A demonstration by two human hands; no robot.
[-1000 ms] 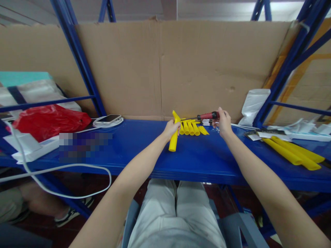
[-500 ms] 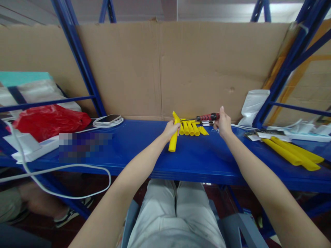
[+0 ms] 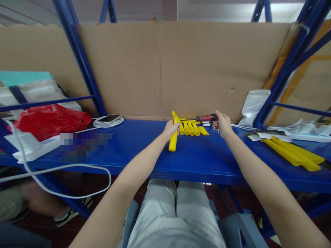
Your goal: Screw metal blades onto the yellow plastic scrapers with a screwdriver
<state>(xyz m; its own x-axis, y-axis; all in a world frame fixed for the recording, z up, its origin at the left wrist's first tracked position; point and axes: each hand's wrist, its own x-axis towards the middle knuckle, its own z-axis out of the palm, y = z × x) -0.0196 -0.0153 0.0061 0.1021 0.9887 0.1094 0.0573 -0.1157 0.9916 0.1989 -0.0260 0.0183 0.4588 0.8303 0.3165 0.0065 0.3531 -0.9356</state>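
Observation:
My left hand (image 3: 170, 129) is wrapped round a yellow plastic tube-like piece (image 3: 173, 142), held tilted over the bench with its round open end toward me. A screwdriver (image 3: 205, 118) with a red and black handle lies level, its thin shaft reaching left to the upper part of that piece. Its tip is too small to make out. At the end of the handle, my right hand (image 3: 222, 124) grips with closed fingers. Behind the shaft, several more yellow pieces (image 3: 191, 128) lie in a row on the blue bench (image 3: 144, 148). Small metal bits (image 3: 218, 131) lie near my right hand.
More yellow pieces (image 3: 292, 155) lie at the right beside a white power strip (image 3: 310, 136). A phone (image 3: 110, 119) rests on a coiled white cable at the left, near a red plastic bag (image 3: 51, 120). Cardboard (image 3: 201, 65) stands behind the bench. Another person's leg (image 3: 42, 201) shows lower left.
My right thumb, raised before, has come down to the end of the screwdriver handle. The handle has turned a little. My left hand and the yellow piece have stayed put.

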